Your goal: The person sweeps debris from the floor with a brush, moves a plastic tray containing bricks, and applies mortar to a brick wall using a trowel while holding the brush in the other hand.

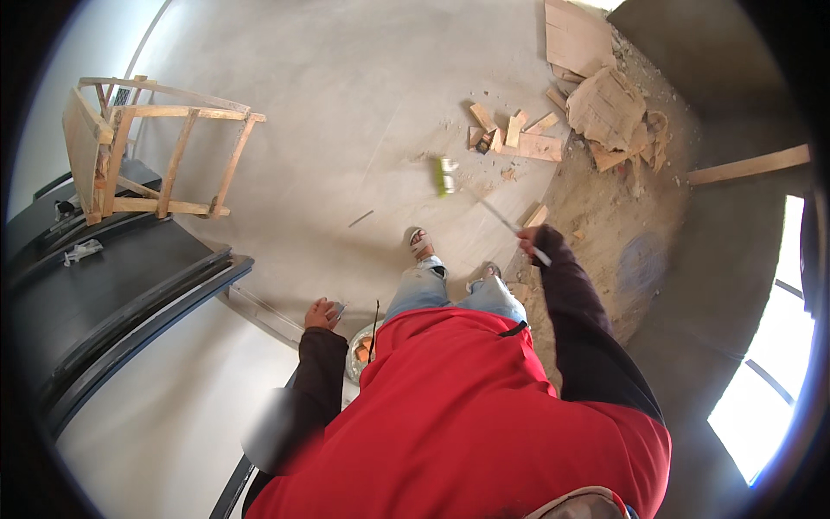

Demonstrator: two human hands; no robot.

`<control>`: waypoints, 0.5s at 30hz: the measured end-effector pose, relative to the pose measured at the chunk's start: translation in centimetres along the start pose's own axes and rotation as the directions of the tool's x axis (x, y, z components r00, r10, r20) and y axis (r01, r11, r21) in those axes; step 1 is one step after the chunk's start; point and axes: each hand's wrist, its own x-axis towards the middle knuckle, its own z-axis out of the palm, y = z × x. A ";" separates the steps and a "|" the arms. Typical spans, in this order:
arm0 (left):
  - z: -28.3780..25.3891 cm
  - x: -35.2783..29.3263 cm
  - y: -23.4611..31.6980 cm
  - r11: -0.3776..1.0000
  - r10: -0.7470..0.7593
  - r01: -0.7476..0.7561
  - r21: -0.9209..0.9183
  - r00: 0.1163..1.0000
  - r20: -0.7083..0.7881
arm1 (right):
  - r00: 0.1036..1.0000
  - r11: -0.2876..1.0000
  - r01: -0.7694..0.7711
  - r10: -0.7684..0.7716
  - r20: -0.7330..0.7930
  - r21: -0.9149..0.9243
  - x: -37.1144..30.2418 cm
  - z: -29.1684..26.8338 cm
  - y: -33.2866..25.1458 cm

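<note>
My right hand (529, 242) is closed round the handle of a long-handled paint roller (445, 176). Its green-and-white roller end is low over the grey floor, ahead of my feet; I cannot tell whether it touches. The pale handle end sticks out behind my fist. On the other side, my left hand (322, 315) is closed, held out by my left thigh. A small greyish thing (340, 310) shows at its fingers, too small to name. Just right of that hand, partly hidden by my red top, stands a round container (354, 363) with orange-brown pieces inside.
Wood offcuts (513, 134) lie ahead to the right, beside torn cardboard (607, 108) and a strip of dirt (596, 221) along the wall. A wooden frame (173, 160) stands at left on stacked dark panels (95, 285). A plank (750, 164) leans at far right.
</note>
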 end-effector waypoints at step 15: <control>6.0 1.2 2.8 0.988 -0.141 0.135 0.077 0.988 0.070 | 0.995 0.995 -0.059 0.052 -0.081 -0.085 -6.2 11.0 -4.2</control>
